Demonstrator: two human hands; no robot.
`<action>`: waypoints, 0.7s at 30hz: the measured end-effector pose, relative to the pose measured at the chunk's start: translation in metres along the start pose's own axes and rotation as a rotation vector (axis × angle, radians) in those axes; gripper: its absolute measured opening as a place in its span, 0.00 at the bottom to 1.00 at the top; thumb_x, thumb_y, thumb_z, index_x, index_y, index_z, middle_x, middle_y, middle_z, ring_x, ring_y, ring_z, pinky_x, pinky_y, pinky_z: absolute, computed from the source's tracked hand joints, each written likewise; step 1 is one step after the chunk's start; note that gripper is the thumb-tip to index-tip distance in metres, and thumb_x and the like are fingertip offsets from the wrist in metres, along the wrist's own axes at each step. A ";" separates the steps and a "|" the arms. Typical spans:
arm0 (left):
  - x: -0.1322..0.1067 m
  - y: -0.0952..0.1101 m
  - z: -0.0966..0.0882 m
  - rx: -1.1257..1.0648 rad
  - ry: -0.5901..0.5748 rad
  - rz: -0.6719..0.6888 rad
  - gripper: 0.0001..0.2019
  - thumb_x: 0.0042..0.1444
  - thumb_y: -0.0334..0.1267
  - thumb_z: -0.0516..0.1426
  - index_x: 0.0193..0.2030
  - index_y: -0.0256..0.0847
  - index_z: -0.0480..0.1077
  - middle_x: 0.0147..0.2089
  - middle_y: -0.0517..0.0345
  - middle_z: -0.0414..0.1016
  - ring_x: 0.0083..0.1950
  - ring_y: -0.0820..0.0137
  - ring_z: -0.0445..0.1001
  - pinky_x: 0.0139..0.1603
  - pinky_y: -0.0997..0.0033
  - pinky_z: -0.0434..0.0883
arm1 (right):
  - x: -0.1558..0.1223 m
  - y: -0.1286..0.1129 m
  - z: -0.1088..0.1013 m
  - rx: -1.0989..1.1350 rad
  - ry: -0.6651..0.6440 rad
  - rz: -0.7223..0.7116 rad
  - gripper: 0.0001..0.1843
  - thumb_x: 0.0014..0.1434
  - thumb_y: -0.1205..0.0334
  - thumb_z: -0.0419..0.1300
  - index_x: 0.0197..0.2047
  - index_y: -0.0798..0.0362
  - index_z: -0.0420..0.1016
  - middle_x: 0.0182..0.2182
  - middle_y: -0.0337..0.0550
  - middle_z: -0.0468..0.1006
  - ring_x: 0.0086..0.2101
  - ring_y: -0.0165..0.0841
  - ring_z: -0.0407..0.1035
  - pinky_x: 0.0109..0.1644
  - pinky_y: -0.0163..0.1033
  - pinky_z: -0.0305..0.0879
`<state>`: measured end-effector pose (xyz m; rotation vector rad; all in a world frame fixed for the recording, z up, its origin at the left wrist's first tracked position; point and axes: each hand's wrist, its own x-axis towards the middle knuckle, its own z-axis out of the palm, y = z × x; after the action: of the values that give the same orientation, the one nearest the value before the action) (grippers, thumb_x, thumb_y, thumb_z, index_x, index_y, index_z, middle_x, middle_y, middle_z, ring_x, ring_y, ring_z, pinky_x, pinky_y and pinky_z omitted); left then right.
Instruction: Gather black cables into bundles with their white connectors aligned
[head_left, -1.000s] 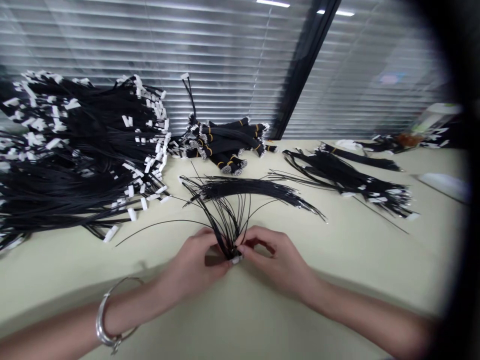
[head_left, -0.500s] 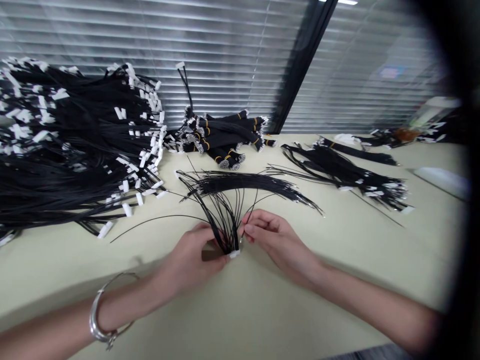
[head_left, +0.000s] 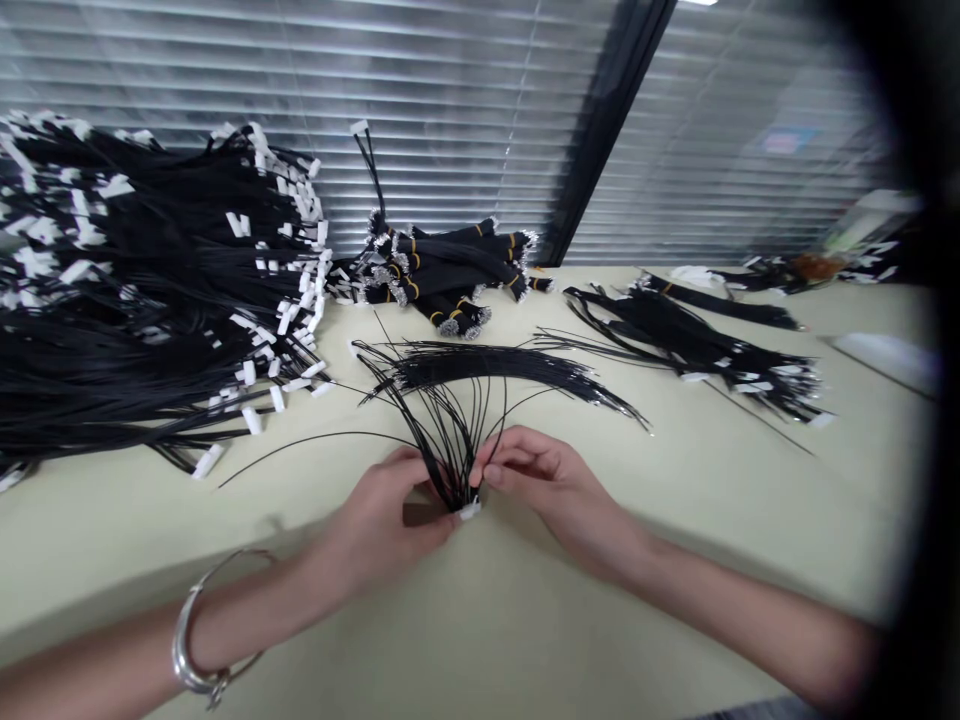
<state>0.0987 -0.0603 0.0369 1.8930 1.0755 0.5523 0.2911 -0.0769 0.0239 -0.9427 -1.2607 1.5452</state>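
Black wires (head_left: 442, 440) fan upward from a small white connector (head_left: 469, 511) low in the middle of the view. My left hand (head_left: 382, 515) grips this connector and the wire roots from the left, thumb in front. A single thin black wire (head_left: 501, 420) is pinched between the thumb and forefinger of my right hand (head_left: 536, 475). Its lower end is at the connector's right side; whether it sits inside a slot I cannot tell. Just behind the fan lies a loose bundle of black wires (head_left: 495, 366) with bare metal tips.
A big heap of black cables with white connectors (head_left: 150, 250) fills the left. Banded black wire bundles (head_left: 450, 265) lie by the window blinds (head_left: 450, 100). More black cables (head_left: 690, 345) rest on the pale table (head_left: 465, 640) at right.
My right hand has moved slightly left and down, bringing the wire's tip from beside the connector to it. My left hand keeps its grip and place.
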 end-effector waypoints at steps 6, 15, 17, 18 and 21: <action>0.000 -0.003 0.000 0.008 0.002 0.028 0.08 0.50 0.31 0.57 0.38 0.43 0.72 0.39 0.59 0.71 0.40 0.70 0.72 0.43 0.71 0.70 | 0.000 0.001 0.001 -0.052 0.013 -0.041 0.03 0.57 0.63 0.61 0.35 0.52 0.71 0.34 0.39 0.76 0.35 0.26 0.69 0.42 0.33 0.63; 0.000 -0.009 0.002 0.054 0.013 0.048 0.09 0.50 0.30 0.57 0.38 0.42 0.72 0.41 0.58 0.71 0.43 0.67 0.71 0.45 0.68 0.70 | -0.016 -0.013 0.001 -0.210 0.004 -0.493 0.06 0.55 0.69 0.60 0.34 0.48 0.71 0.29 0.39 0.73 0.34 0.32 0.67 0.39 0.41 0.63; -0.001 -0.007 0.002 0.054 0.012 0.050 0.07 0.50 0.30 0.57 0.37 0.41 0.72 0.40 0.57 0.71 0.43 0.67 0.71 0.45 0.68 0.71 | -0.018 -0.014 0.002 -0.374 0.027 -0.471 0.05 0.55 0.69 0.61 0.34 0.48 0.72 0.29 0.39 0.72 0.33 0.32 0.67 0.37 0.39 0.63; -0.002 -0.006 0.002 0.047 0.007 0.055 0.07 0.51 0.31 0.56 0.37 0.41 0.72 0.40 0.57 0.71 0.43 0.67 0.71 0.45 0.68 0.71 | -0.017 -0.013 0.002 -0.454 0.051 -0.405 0.04 0.55 0.68 0.61 0.33 0.48 0.72 0.29 0.38 0.72 0.33 0.31 0.66 0.36 0.38 0.63; -0.002 -0.003 0.002 0.023 -0.009 0.080 0.08 0.52 0.30 0.56 0.39 0.43 0.72 0.41 0.58 0.71 0.44 0.68 0.70 0.46 0.69 0.70 | -0.010 -0.006 0.005 -0.607 0.127 -0.179 0.02 0.56 0.64 0.60 0.32 0.48 0.72 0.29 0.37 0.72 0.32 0.29 0.66 0.36 0.35 0.63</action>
<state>0.0973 -0.0621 0.0333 1.9639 1.0076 0.5788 0.2905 -0.0880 0.0313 -1.2397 -1.7085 0.9540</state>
